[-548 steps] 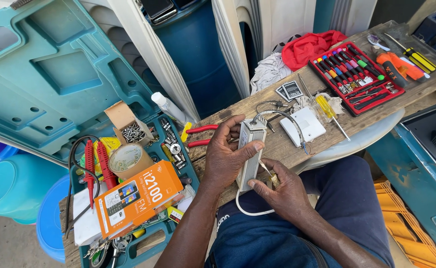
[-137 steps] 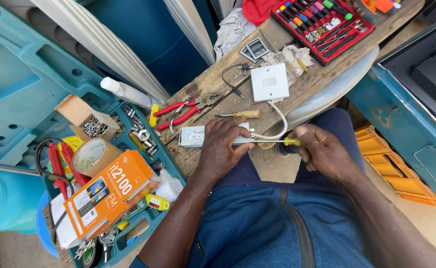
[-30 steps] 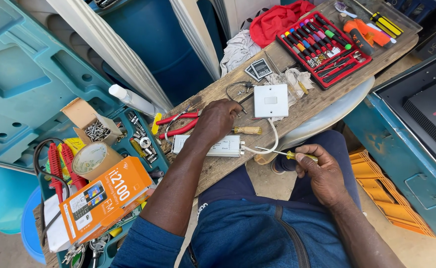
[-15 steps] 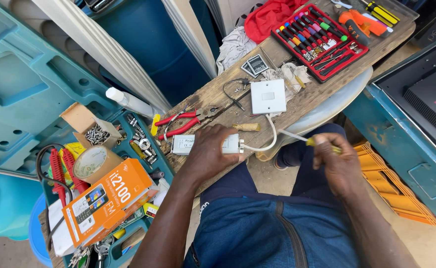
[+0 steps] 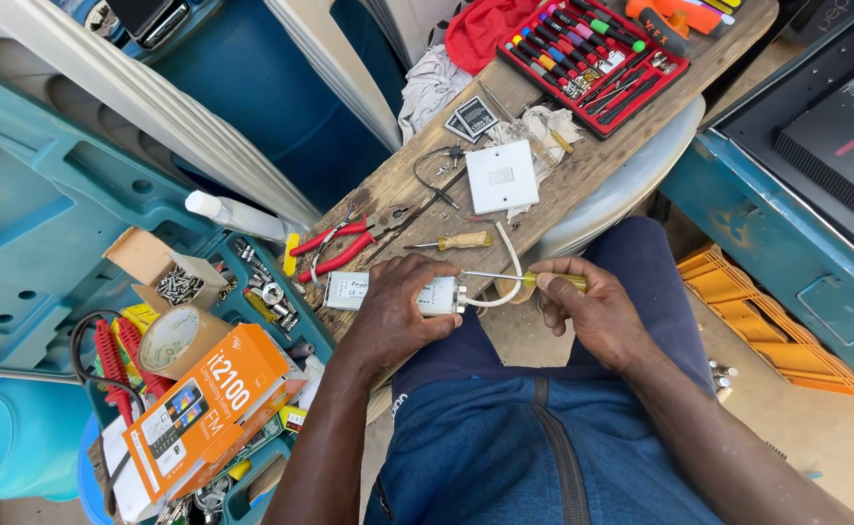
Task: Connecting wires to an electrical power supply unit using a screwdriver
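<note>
My left hand (image 5: pixel 400 309) grips a small white rectangular electrical unit (image 5: pixel 347 290) against the near edge of a wooden plank (image 5: pixel 398 185). My right hand (image 5: pixel 592 309) holds a yellow-handled screwdriver (image 5: pixel 558 280) whose shaft points left into the unit's right end. A white cable (image 5: pixel 511 262) curves from that end up to a white wall switch plate (image 5: pixel 501 177) lying on the plank. A second, wooden-handled screwdriver (image 5: pixel 458 240) rests just beyond my hands.
Red-handled pliers (image 5: pixel 334 245) lie left on the plank. A red tray of screwdriver bits (image 5: pixel 592 51) sits at the far end by a red cloth (image 5: pixel 485 29). An open teal toolbox (image 5: pixel 48 224) at my left holds an orange box (image 5: pixel 208 406), tape roll (image 5: pixel 169 338) and screws.
My left hand has slid the white unit nearer to me and closed over it. My right hand has brought the screwdriver in from the right until its tip meets the unit's end.
</note>
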